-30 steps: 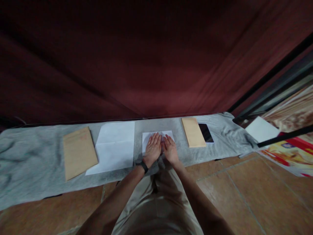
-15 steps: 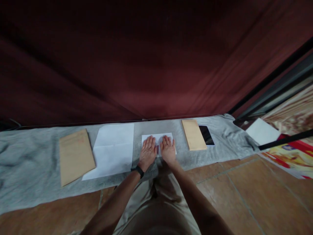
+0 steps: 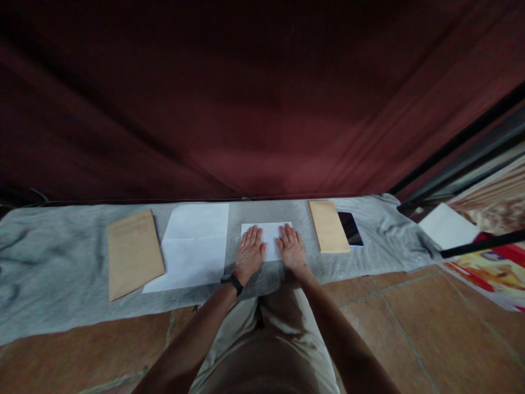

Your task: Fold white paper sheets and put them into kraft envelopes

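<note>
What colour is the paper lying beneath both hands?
The paper is white; it shows best in the head view.

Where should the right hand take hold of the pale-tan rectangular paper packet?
Probably by its left long edge: the pale-tan rectangular paper packet lies flat, and that edge borders only grey plush cloth, facing the right hand. Come in low from the left; a black rectangular phone-like device crowds the right edge.
</note>
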The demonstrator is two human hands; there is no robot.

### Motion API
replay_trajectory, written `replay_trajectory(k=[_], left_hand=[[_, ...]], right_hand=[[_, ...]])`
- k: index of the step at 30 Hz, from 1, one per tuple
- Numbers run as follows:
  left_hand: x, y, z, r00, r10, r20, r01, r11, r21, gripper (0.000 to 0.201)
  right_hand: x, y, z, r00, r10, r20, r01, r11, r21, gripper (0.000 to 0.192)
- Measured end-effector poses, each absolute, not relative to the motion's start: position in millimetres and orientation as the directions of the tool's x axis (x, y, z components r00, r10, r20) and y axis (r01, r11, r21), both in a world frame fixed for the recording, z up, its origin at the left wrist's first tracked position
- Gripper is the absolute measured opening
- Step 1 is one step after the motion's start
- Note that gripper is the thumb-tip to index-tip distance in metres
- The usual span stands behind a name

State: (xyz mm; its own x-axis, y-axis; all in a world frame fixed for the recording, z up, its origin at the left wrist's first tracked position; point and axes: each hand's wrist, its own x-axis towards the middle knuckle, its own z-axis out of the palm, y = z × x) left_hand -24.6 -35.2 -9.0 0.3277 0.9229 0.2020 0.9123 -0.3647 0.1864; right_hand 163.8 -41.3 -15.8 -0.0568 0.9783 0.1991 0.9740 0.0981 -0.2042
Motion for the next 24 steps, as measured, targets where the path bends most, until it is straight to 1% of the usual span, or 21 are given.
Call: replay_trajectory(k=[6, 13, 17, 24], left_hand=[[-19, -34, -8, 0.256, 0.948, 0.191, 0.936, -0.292, 0.197, 0.062], [7, -26, -10, 0.358, 0.914, 0.190, 0.896, -0.394, 0.205, 0.060], [-5, -30, -9, 0.371, 0.906, 0.203, 0.893, -0.408, 0.187, 0.062], [-34, -47, -4, 0.297, 0.935, 0.196, 0.923, -0.334, 0.193, 0.063]], right_hand=[[173, -46, -17, -0.045, 0.978, 0.202, 0.979, 0.084, -0.187, 0.059], [172, -46, -14, -0.043, 0.979, 0.199, 0.981, 0.079, -0.175, 0.058], [172, -46, -14, -0.042, 0.979, 0.197, 0.977, 0.082, -0.197, 0.058], [172, -47, -15, -0.036, 0.980, 0.194, 0.966, 0.084, -0.246, 0.057]])
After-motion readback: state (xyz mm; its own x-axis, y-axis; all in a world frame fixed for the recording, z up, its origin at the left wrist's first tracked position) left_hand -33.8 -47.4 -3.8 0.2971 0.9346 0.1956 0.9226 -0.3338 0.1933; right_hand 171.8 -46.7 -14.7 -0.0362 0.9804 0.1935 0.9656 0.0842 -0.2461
